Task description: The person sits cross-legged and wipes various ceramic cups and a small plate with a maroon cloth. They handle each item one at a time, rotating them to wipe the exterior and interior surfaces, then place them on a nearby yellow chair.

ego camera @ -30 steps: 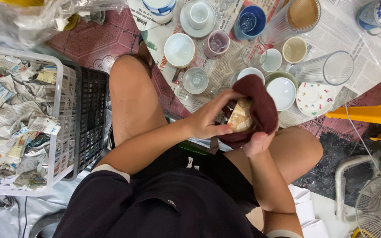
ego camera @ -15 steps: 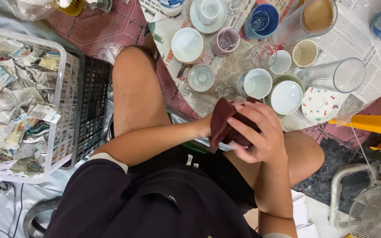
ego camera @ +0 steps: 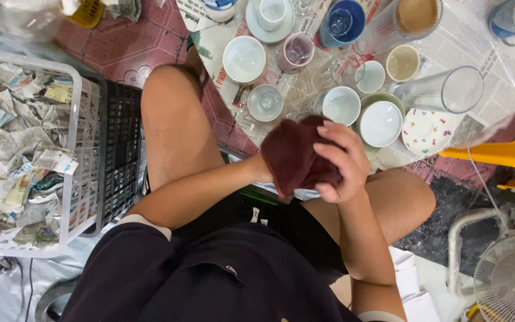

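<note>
Hands (ego camera: 329, 164) wrapping maroon cloth (ego camera: 293, 155), white basket (ego camera: 73, 119) holding crumpled newspaper (ego camera: 13, 143)

Cloth (ego camera: 296, 152) now wrapped shut by right hand (ego camera: 341, 164), item hidden.

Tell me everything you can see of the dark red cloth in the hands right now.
The dark red cloth is a soft, matte, maroon fabric, bunched into a rounded bundle with folds and creases. It is held up above the lap, between the knees. The right hand wraps over its right side, fingers curled across the top. The left hand is mostly hidden behind and under it at the wrist end. Whatever it encloses is out of sight. It touches none of the cups beyond.
</note>
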